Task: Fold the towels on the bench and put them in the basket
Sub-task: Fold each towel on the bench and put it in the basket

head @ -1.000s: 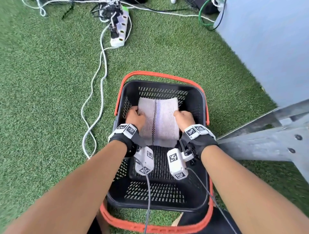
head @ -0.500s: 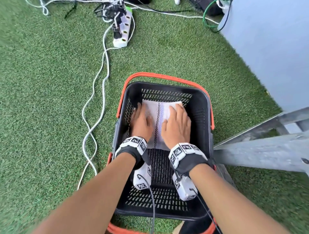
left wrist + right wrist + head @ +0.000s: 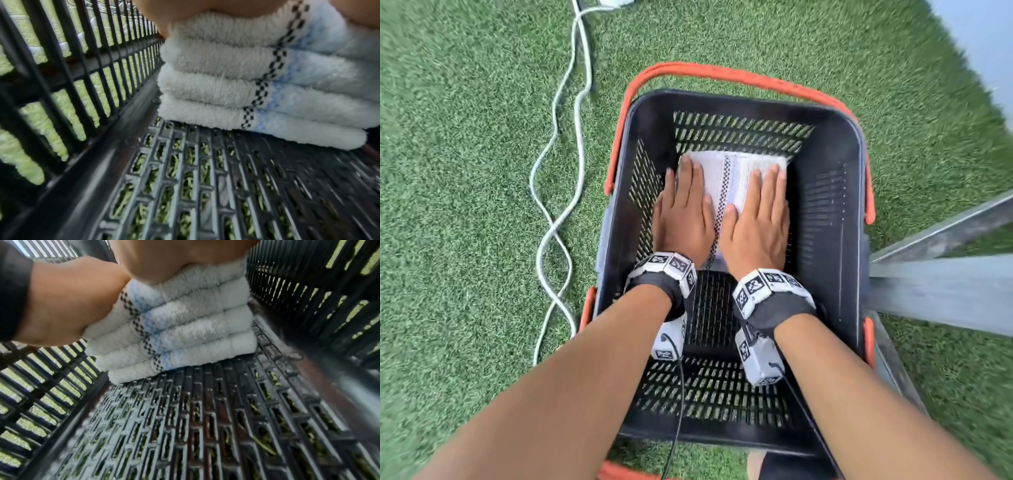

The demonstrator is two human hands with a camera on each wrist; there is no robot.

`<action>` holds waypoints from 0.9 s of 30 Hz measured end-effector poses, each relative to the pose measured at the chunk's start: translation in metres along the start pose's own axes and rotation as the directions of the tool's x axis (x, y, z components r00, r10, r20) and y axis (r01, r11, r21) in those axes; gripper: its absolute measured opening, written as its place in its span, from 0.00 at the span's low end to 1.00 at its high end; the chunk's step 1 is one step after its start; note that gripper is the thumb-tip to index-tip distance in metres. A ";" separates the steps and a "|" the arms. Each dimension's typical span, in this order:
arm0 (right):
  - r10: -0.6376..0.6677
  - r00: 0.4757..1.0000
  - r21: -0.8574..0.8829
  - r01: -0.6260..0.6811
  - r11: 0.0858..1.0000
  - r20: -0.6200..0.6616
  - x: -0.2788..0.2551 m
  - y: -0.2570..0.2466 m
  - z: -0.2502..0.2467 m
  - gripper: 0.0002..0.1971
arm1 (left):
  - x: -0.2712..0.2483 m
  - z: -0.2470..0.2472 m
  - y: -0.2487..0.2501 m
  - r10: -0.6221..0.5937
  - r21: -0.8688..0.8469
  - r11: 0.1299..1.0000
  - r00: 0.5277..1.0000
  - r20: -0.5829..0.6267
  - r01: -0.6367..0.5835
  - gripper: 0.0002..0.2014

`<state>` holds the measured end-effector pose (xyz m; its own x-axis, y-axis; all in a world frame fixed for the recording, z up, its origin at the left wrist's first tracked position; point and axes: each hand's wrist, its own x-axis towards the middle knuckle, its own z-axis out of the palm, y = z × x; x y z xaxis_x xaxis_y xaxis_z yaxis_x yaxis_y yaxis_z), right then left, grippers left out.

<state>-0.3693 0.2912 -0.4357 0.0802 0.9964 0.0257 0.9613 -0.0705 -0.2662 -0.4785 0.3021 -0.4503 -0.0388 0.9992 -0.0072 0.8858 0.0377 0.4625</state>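
A stack of several folded white towels [image 3: 729,178] with a black checked stripe and a pale blue band lies at the far end of the black plastic basket [image 3: 835,192]. My left hand [image 3: 685,209] lies flat on the left half of the top towel, fingers straight. My right hand [image 3: 760,212] presses flat on the right half. The left wrist view shows the folded towel stack [image 3: 236,91] on the slotted floor of the basket [image 3: 185,186]. In the right wrist view the stack [image 3: 185,331] sits under both palms.
The basket has orange handles [image 3: 722,73] and stands on green artificial grass [image 3: 465,137]. White cables [image 3: 558,192] snake along the grass to its left. A grey metal bench frame [image 3: 941,274] juts in at the right, close to the basket's rim.
A second ago my hands gripped the top towel's sides above the basket; now they lie flat on it, pressing the stack down. The head view has moved closer.
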 end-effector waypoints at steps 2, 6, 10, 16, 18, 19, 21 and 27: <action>-0.001 1.000 0.013 0.001 1.000 0.002 -0.001 -0.001 -0.003 0.31 | -0.001 -0.005 0.003 -0.020 0.030 0.999 0.999 0.039 0.019 0.27; 0.019 0.983 0.001 -0.019 1.000 0.183 0.000 -0.007 -0.027 0.31 | 0.001 -0.023 0.014 -0.099 0.103 0.992 0.972 0.213 0.078 0.27; -0.024 0.867 -0.054 0.059 0.997 0.498 0.006 -0.012 -0.082 0.26 | -0.007 -0.069 0.028 -0.150 0.165 0.983 0.890 0.431 0.086 0.26; -0.113 0.798 -0.194 0.278 0.941 0.592 -0.024 -0.021 -0.193 0.19 | -0.049 -0.179 0.081 -0.093 0.176 0.984 0.904 0.418 0.020 0.17; -0.109 0.826 -0.195 0.256 0.947 0.554 -0.042 -0.023 -0.232 0.20 | -0.066 -0.215 0.101 -0.040 0.208 0.977 0.917 0.398 -0.048 0.18; -0.109 0.852 -0.183 0.233 0.955 0.513 -0.051 -0.025 -0.255 0.20 | -0.075 -0.235 0.112 -0.008 0.219 0.972 0.927 0.376 -0.080 0.18; -0.115 0.892 -0.156 0.201 0.967 0.437 -0.067 -0.028 -0.292 0.20 | -0.092 -0.265 0.132 0.048 0.236 0.962 0.936 0.349 -0.137 0.19; -0.077 0.966 -0.133 0.113 0.985 0.247 -0.132 -0.014 -0.410 0.16 | -0.158 -0.350 0.205 0.225 0.242 0.930 0.949 0.219 -0.276 0.16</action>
<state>-0.2850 0.1416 -0.0408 -0.0618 0.9793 -0.1930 0.9907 0.0366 -0.1310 -0.4520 0.1476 -0.0442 0.2636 0.9598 -0.0967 0.9466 -0.2380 0.2176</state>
